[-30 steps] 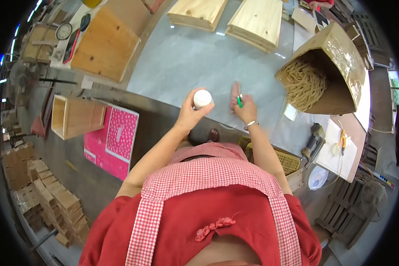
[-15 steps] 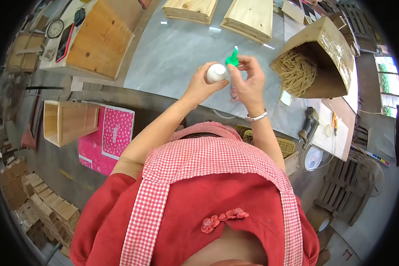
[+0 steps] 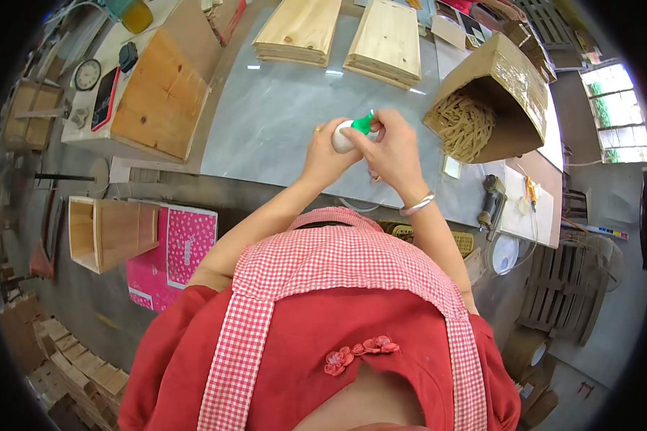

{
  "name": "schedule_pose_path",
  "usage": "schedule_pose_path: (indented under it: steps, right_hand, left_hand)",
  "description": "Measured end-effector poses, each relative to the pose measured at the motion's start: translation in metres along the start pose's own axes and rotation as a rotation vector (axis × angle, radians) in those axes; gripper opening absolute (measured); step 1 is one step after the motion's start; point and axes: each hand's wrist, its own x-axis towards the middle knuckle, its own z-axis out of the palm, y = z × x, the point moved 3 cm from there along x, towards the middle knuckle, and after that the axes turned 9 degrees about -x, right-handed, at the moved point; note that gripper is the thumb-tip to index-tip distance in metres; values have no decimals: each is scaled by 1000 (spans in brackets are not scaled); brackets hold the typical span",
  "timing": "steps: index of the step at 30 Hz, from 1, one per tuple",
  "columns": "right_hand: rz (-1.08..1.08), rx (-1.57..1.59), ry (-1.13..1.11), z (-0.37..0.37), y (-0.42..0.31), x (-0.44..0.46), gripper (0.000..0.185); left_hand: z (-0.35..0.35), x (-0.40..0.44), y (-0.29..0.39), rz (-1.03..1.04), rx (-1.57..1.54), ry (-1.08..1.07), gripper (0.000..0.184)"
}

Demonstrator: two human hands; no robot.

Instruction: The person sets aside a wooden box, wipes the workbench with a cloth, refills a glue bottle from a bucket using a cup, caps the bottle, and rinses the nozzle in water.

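Note:
A white bottle (image 3: 343, 138) is gripped in my left hand (image 3: 325, 152), above the near part of the grey tabletop (image 3: 266, 122). My right hand (image 3: 395, 147) pinches a green nozzle cap (image 3: 362, 124) with a pointed tip. The cap is at the mouth of the bottle, and the two appear to touch. My right fingers hide part of the cap and the bottle's top, so I cannot tell whether it is threaded on.
Stacked wooden boards (image 3: 298, 29) and a second stack (image 3: 386, 39) lie at the table's far side. A cardboard box (image 3: 507, 86) of tan strips (image 3: 467, 122) stands right, with a power tool (image 3: 492, 201) nearer me. Left are a wooden cabinet (image 3: 158, 97) and an open wooden box (image 3: 115, 230).
My right hand has brought the green cap down and left onto the top of the white bottle. The bottle has tilted toward the cap. The whole view has shifted slightly.

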Motion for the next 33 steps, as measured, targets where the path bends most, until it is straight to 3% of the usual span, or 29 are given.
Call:
schedule_pose_path:
  steps: [2, 7, 9, 10, 12, 14, 15, 17, 21, 25, 28, 30, 31, 33]
  right_hand:
    - [34, -54, 34, 3, -3, 2, 39]
    - [19, -167, 72, -1, -11, 0, 37]
    - [-111, 93, 42, -12, -19, 1, 31]
    - [-119, 80, 34, -18, -18, 4, 31]
    - [-197, 297, -160, -29, -15, 8, 28]
    - [-246, 300, -248, -40, -18, 12, 28]
    - [-288, 306, -331, -44, -22, 13, 28]
    - [-341, 282, -401, -57, -30, 16, 28]
    - [-461, 259, -508, -69, -53, 22, 30]
    - [-438, 174, -459, -72, -74, 14, 28]
    - [-489, 72, -292, -68, -80, 10, 29]
    - [-425, 41, -180, -63, -75, 7, 29]
    - [-424, 50, -188, -54, -72, 3, 29]
    - [-355, 84, -28, -41, -66, 3, 33]
  left_hand:
    - [2, -1, 8, 43, 80, 134, 58]
    - [-6, 4, 17, 48, 84, 102, 57]
    - [-9, 4, 25, 29, 40, 78, 56]
    - [-11, 6, 29, 44, -8, 22, 56]
    - [-20, 9, 38, 59, -58, -30, 56]
    - [-23, 12, 44, 23, -59, -244, 58]
    - [-29, 14, 50, 20, -67, -240, 58]
    - [-29, 14, 57, -148, -317, -542, 55]
    - [-38, 9, 79, -328, -505, -767, 49]
    - [-35, 4, 81, -331, -479, -759, 50]
    - [-31, 1, 82, -202, -435, -575, 51]
    - [-31, 2, 75, -54, -261, -331, 50]
    - [-29, -1, 73, -63, -259, -325, 50]
    - [-33, 1, 73, -12, -125, -117, 48]
